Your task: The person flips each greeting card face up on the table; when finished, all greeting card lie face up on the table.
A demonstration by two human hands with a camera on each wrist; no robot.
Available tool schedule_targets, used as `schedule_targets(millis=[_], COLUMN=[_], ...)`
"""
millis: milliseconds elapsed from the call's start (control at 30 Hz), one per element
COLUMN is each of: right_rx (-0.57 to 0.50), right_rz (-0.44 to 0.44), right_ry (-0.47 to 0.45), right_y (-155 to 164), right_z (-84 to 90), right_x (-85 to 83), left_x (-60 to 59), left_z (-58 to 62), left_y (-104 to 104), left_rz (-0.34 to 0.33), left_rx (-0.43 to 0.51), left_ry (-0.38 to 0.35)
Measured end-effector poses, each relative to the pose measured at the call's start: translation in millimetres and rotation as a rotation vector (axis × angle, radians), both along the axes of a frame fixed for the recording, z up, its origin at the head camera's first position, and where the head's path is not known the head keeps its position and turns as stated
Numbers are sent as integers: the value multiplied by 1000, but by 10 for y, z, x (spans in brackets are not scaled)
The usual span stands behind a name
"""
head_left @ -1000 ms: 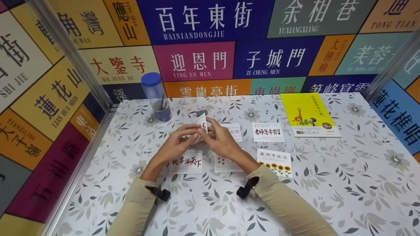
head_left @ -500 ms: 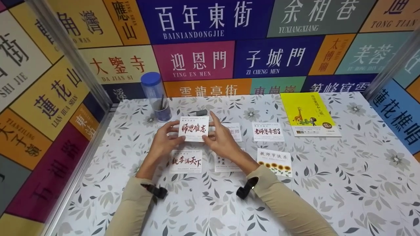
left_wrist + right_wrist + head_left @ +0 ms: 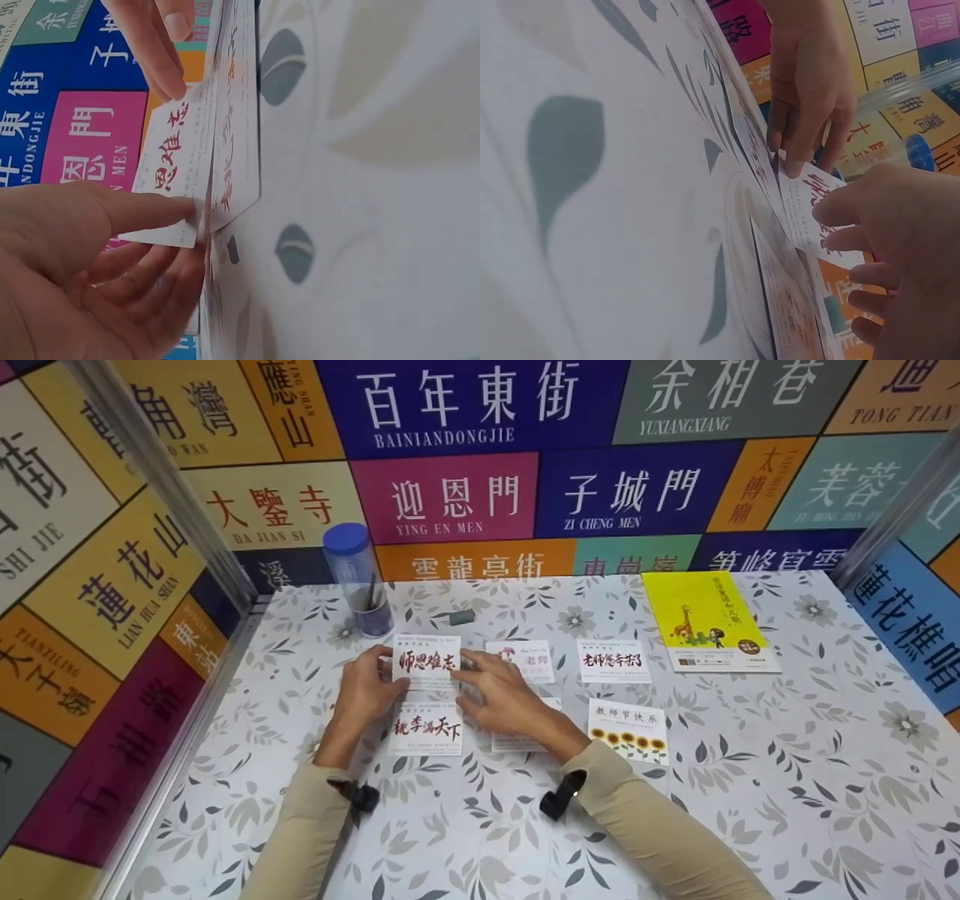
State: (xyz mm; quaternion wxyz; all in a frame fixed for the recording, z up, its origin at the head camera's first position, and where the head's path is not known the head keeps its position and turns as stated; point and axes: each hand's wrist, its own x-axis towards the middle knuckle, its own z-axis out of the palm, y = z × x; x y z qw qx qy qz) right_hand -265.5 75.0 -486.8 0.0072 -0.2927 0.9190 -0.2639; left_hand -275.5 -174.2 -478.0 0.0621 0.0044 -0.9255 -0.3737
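A white card with red brush lettering (image 3: 426, 661) lies low over the floral table (image 3: 750, 780), just above another red-lettered card (image 3: 426, 727). My left hand (image 3: 375, 679) pinches its left lower corner; in the left wrist view the thumb (image 3: 150, 211) lies on top of the card (image 3: 176, 161) with fingers underneath. My right hand (image 3: 491, 690) stretches straight fingers to the card's right edge and touches it. The right wrist view shows the card (image 3: 810, 202) between both hands. A further card (image 3: 517, 742) is partly hidden under my right hand.
More cards lie to the right: a pale one (image 3: 527, 660), a red-lettered one (image 3: 613, 661) and a sunflower one (image 3: 628, 731). A yellow book (image 3: 705, 619) sits at the back right. A clear tube with a blue cap (image 3: 358, 581) and a small grey object (image 3: 459, 617) stand behind.
The card was turned face up, then brought down and left towards the table. My right hand went from holding its edge to touching it with straight fingers.
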Motion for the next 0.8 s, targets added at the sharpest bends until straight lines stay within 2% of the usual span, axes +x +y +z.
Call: schedule_targets(millis=[100,200,300,500,700,800], right_rx=[48,88,97,92,75,43], right_rz=[18,40,56,70,89,89], right_ry=[15,25,29,32,24,33], right_y=[10,25,36,49,27,49], right_z=[-13,-32,-36,-47,-53,-48], right_x=[3,8,16,20,13,0], left_x=[-1,-11,-20,3,25,17], left_z=[-4,-8,-4,17,71,123], left_y=[10,22,33,65,67,88], left_rz=[-9,-28,-57,-121,-108,-88], left_rx=[-30,-22,-19,-86,-123,-144], left_ry=[20,25,37,19,-15,0])
